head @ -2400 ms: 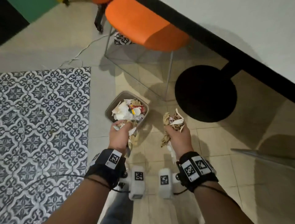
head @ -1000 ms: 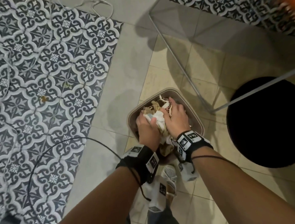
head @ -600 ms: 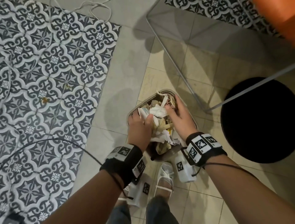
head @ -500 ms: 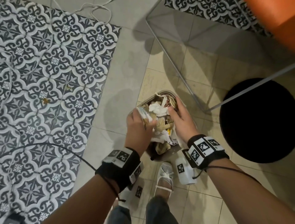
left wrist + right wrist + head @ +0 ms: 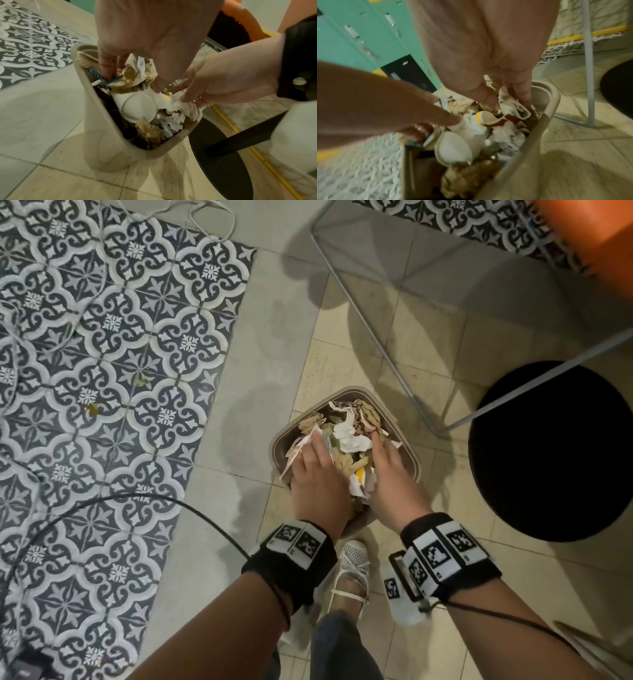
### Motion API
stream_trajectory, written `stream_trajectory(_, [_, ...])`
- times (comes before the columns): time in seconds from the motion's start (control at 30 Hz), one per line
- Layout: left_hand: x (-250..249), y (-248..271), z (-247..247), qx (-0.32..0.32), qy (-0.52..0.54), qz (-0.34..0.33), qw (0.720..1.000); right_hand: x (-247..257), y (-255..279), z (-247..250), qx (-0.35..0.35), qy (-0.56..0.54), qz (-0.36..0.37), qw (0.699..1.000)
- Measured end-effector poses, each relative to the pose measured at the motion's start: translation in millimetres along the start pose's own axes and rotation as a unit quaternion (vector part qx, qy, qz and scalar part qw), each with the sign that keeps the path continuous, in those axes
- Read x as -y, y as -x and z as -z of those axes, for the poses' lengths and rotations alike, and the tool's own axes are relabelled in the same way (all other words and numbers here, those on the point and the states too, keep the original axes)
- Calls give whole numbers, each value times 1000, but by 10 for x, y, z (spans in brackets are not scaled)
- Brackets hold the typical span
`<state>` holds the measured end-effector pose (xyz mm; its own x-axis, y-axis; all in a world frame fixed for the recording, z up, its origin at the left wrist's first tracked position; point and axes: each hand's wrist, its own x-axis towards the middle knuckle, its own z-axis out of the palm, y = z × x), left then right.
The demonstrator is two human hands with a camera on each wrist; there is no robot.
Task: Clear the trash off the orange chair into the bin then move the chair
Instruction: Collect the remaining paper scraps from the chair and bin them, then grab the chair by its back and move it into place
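No words, brand names or numbers can be read anywhere in these views. The only sign-like marks are the black-and-white square code tags [image 5: 297, 541] on the black band of the left wrist and the matching tags [image 5: 442, 553] on the right wrist band, with one more on the white camera block [image 5: 392, 590] under that wrist; they carry patterns, not letters. Printed wrappers in the bin [image 5: 109, 138] are too crumpled and blurred to read.

Black wristbands [image 5: 291, 556] – white tag markers, thin black cables; white mesh shoe [image 5: 352, 573], dark trousers [image 5: 342, 648].
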<state>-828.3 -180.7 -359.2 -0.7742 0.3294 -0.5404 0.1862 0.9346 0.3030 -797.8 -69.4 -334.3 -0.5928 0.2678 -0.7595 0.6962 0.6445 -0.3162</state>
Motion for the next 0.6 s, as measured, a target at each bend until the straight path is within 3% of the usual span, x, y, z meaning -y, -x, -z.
stream_trajectory(0.23, [51,-290,67,96,27,28,995,-76,-285,-129,13,92,11,996])
stream_trajectory(0.37, [148,-382,131,140,113,63,982,-95,-313,-103,24,52,4,998])
stream_trajectory(0.6, [133,-206,265,87,158,17,983,-69,-64,26,-25,-3,21,999])
